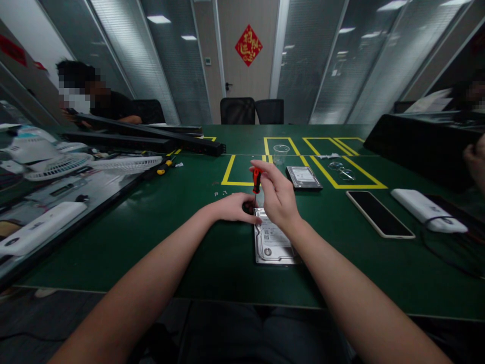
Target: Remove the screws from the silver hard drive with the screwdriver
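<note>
A silver hard drive [272, 244] lies flat on the green table [189, 242] right in front of me. My right hand [278, 196] is closed round a red-handled screwdriver [256, 179], which stands upright over the drive's far left corner. My left hand [235, 207] rests at that same corner, fingers curled around the base of the screwdriver and the drive's edge. A few tiny screws [221, 193] lie on the table just left of my left hand.
A second hard drive [303, 177] and a clear plastic cup [281, 153] sit among yellow tape squares. A black phone [379, 213] and white power bank [428, 210] lie right. Long black power strips [151, 136], fan parts [91, 163], and a seated person [98, 101] are left.
</note>
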Action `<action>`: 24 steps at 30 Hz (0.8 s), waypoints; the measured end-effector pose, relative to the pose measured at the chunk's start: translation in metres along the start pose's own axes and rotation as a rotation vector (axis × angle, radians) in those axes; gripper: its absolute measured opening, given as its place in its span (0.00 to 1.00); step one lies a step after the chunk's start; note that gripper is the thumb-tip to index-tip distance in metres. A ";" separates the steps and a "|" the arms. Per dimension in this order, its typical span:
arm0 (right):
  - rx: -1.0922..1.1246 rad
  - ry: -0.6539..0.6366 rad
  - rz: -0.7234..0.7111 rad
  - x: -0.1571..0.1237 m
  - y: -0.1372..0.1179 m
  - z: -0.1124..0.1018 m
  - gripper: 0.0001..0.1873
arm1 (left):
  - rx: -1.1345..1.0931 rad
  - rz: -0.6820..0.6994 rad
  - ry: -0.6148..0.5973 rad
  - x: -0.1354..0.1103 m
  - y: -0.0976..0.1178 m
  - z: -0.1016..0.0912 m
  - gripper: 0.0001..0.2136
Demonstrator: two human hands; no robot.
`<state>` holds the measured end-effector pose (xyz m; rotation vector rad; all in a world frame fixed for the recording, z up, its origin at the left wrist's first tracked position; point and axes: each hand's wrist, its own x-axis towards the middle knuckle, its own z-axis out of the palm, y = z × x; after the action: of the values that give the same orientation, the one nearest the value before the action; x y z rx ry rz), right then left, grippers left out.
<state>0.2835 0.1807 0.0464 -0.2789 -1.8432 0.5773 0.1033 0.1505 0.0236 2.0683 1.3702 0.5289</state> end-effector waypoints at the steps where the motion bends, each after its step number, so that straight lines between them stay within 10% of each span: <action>1: 0.016 -0.008 0.003 0.000 0.001 0.000 0.19 | 0.003 -0.005 -0.002 0.000 0.000 0.000 0.28; 24: -0.107 0.061 -0.042 0.002 -0.002 0.002 0.14 | -0.015 -0.001 -0.010 -0.001 0.002 0.000 0.28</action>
<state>0.2809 0.1794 0.0484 -0.3247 -1.8189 0.4373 0.1040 0.1495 0.0250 2.0555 1.3569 0.5266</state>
